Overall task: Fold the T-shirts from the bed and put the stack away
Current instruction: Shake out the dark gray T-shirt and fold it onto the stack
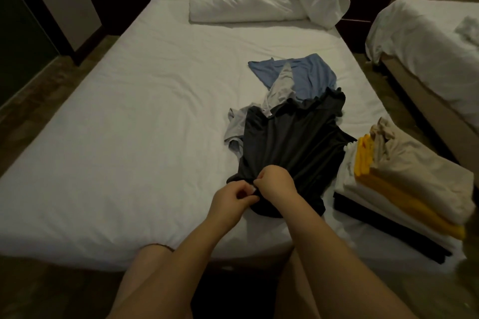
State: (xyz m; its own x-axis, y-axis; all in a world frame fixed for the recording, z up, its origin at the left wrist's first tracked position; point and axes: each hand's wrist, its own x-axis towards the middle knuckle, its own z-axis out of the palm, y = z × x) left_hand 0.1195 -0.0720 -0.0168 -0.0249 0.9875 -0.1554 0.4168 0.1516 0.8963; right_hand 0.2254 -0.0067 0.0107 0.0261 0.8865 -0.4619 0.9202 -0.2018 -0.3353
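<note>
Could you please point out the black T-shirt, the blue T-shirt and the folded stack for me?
black T-shirt (293, 142): head view, middle of its body.
blue T-shirt (313, 76): head view, its flat right part.
folded stack (420, 171): head view, the beige top shirt.

Folded stack (414, 179) lies right of loose T-shirts (290, 142) on the bed (129, 116).

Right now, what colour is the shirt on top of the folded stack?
Beige; the top shirt shows best in the head view.
</note>
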